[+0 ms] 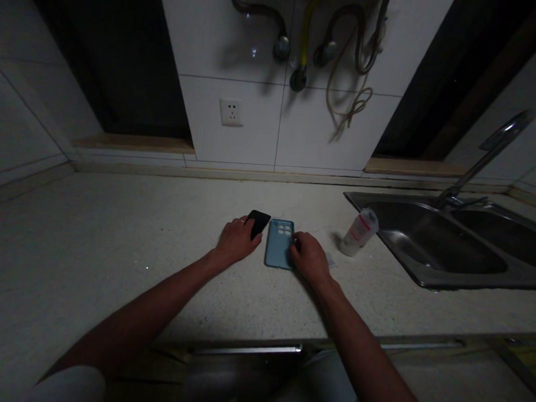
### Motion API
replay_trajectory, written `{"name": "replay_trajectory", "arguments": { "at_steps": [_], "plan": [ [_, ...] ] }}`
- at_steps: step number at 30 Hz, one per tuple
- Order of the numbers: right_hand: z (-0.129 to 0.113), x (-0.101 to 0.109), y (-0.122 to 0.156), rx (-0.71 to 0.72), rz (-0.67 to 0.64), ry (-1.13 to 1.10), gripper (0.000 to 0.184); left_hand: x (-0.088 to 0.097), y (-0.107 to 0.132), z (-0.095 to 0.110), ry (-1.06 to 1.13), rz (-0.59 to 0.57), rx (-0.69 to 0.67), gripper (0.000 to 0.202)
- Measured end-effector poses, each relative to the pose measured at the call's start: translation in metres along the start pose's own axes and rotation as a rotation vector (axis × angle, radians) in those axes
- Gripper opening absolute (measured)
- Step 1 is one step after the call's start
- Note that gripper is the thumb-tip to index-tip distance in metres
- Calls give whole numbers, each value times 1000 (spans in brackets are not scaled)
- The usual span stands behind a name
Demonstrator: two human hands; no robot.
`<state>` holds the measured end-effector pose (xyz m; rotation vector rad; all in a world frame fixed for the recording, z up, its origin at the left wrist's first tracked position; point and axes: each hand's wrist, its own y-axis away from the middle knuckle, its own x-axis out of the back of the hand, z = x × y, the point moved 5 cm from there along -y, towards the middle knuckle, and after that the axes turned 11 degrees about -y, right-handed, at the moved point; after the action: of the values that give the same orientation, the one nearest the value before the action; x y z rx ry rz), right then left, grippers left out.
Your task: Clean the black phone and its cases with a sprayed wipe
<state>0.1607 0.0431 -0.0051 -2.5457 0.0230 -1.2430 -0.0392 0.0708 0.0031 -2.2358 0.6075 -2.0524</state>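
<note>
Centre of frame: left hand [238,240], fingers clamped on black smartphone [260,221]; right hand [311,257] at blue phone case's [278,251] right edge, finger closure indeterminable; smartphone out of case, the two unjoined.

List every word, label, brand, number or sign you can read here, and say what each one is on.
No text can be read in this view.
Cup: red and dark markings, too small and blurred to read.
Case: no lettering can be made out.
Phone: no lettering can be made out on the part that shows.
</note>
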Motion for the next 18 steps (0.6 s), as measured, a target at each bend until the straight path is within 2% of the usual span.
{"name": "replay_trajectory", "arguments": {
  "at_steps": [3,8,12,18],
  "plan": [
    [0,0,0,-4,2,-4,29,1,0,-1,-22,-6,24,49],
    [0,0,0,-17,5,5,27,5,-1,-4,-4,-28,62,46],
    [1,0,0,-16,5,-2,27,6,-4,-11,94,-53,132,53],
    [1,-1,0,-5,4,16,25,-1,-8,-20,263,-29,167,65]
  ]
}}
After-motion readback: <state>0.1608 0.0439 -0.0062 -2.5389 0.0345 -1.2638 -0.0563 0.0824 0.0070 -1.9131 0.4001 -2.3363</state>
